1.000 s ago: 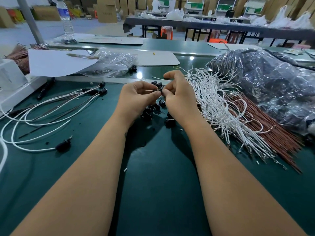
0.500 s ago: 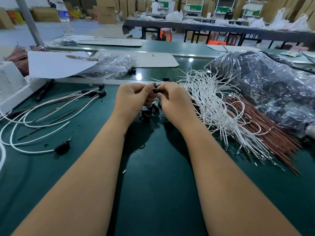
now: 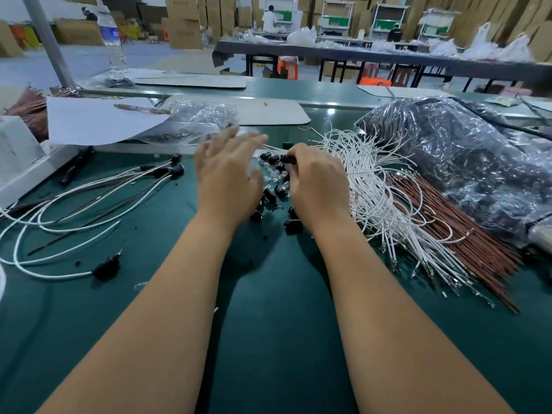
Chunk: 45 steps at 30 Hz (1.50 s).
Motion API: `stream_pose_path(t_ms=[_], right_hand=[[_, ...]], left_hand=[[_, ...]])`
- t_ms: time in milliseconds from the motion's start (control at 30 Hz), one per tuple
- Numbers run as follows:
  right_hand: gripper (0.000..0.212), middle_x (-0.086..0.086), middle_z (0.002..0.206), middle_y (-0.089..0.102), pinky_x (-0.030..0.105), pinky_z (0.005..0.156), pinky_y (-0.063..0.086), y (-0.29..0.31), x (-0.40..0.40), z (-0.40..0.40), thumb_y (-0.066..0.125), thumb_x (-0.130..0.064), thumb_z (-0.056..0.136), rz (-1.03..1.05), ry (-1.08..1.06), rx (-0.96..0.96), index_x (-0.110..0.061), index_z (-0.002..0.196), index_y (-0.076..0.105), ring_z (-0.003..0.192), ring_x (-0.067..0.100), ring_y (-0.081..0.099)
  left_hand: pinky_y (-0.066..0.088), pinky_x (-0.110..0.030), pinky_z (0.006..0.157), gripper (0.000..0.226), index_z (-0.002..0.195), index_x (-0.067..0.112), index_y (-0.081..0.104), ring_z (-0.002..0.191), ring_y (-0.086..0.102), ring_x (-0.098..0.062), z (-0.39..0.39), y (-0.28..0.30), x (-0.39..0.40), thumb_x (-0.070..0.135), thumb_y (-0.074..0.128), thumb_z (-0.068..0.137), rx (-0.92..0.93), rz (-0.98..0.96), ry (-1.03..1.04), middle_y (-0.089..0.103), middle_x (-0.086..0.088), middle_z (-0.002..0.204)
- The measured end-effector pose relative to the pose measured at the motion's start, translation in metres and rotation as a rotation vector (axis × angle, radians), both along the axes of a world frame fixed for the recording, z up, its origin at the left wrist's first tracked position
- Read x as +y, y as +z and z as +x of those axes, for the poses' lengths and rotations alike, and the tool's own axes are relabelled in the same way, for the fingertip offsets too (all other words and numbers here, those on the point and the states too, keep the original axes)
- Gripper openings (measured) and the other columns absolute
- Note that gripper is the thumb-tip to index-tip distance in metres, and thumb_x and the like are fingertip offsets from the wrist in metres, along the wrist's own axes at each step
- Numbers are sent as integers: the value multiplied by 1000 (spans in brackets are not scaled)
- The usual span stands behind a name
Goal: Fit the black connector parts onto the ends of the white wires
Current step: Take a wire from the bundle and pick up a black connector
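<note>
At nine o'clock a few finished wires (image 3: 89, 201) lie capped on the counter (image 3: 268, 324). My left hand (image 3: 227, 174) is spread, released; my right hand (image 3: 316, 180) pinches a black connector (image 3: 287, 159). The white wires (image 3: 376, 189) at three o'clock remain bare.

two bare forearms in view, no sleeves; left hand (image 3: 227, 177) bare, ungloved, fingers motion-blurred; right hand (image 3: 318, 186) bare, ungloved; no rings, watch or wristband visible on either
</note>
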State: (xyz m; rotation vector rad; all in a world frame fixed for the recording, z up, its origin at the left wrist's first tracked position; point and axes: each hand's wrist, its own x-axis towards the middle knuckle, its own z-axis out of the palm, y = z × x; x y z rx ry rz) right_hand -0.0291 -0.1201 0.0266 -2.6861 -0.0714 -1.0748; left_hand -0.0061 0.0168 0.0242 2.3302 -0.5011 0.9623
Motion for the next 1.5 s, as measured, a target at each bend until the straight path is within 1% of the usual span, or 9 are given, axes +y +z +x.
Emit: stream_pose_path(t_ms=[67,167,400,567,700,833,933,1167,1500], right_hand=[[18,6,99,66,31,79,34,0,4,-1,52,-12,94,-22,54,6,-11,110,61,89,25,57],[20,4,98,65,31,78,36,0,4,-1,52,-13,95,-52,-3,2,-15,113,61,85,23,57],[23,-1,100,65,26,79,34,0,-8,-1,53,-4,94,2,-169,-30,-16,111,62,90,19,55],[21,0,97,65,23,75,24,0,2,-1,55,-6,93,-53,16,-27,-14,108,66,89,20,55],[19,-3,101,65,29,85,25,-2,4,1,55,-14,92,-150,-6,-13,-21,107,65,97,22,56],[19,-7,100,68,29,88,21,-2,-4,1,55,-15,94,-82,-105,-19,-22,108,65,95,17,57],[16,0,95,68,27,76,35,-2,-3,0,55,-15,95,112,46,80,-13,106,66,87,18,58],[19,5,100,70,38,82,49,0,5,2,59,-13,91,336,284,147,-13,107,69,94,23,62],[5,-2,76,63,23,63,47,1,-5,0,61,-12,90,563,234,-23,-13,89,65,70,13,58]], left_hand=[[28,-47,107,30,119,21,67,117,53,-24,-3,0,-6,20,53,93,-38,60,-72,68,-1,116],[30,-37,93,21,103,18,73,97,57,-28,1,1,-2,25,54,96,-54,46,29,71,-5,95],[31,-41,91,20,105,17,70,106,47,-34,13,-5,28,19,54,93,210,-84,413,67,-11,105],[23,-40,104,34,126,20,59,124,41,-27,8,-5,3,18,53,92,86,71,99,61,-5,124],[38,-39,88,27,113,12,70,94,52,-35,7,-4,-7,9,49,96,24,155,-113,68,-14,94],[38,-40,84,24,105,9,73,91,53,-33,14,-6,8,14,51,97,75,86,-25,68,-15,90],[39,-41,88,25,104,11,72,98,53,-32,18,-8,11,11,49,95,144,81,63,68,-12,98],[42,-17,70,11,95,9,69,76,58,-12,2,-3,-9,12,60,91,136,-247,-207,65,4,82],[46,-7,66,9,95,12,71,61,55,5,9,-1,7,16,63,92,336,-553,-235,66,7,75]])
